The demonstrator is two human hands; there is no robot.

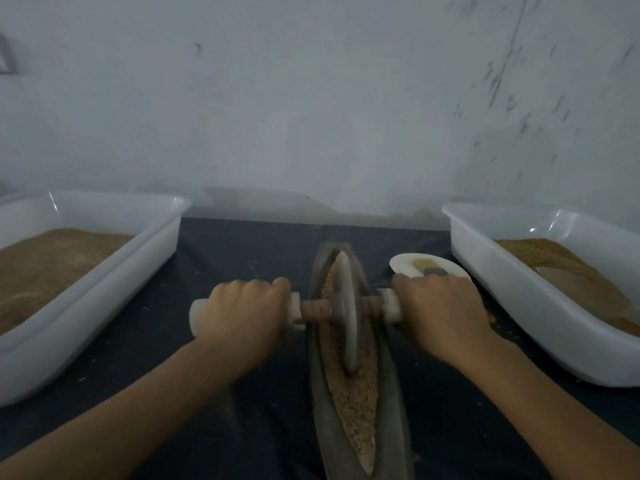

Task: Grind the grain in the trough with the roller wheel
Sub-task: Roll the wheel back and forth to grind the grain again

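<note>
Grain (353, 400) fills the long narrow trough (391, 393) lying lengthwise on the dark bench (242, 427), with the roller wheel (346, 313) standing upright in it. Both fists are wrapped round the axle handles, left hand (242, 310) and right hand (440, 310). Farther out, two white tubs (69, 341) of brown meal flank them.

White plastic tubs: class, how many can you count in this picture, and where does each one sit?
2. One white tub sits left of the trough; the other white tub sits right. Both run past the frame edges.
</note>
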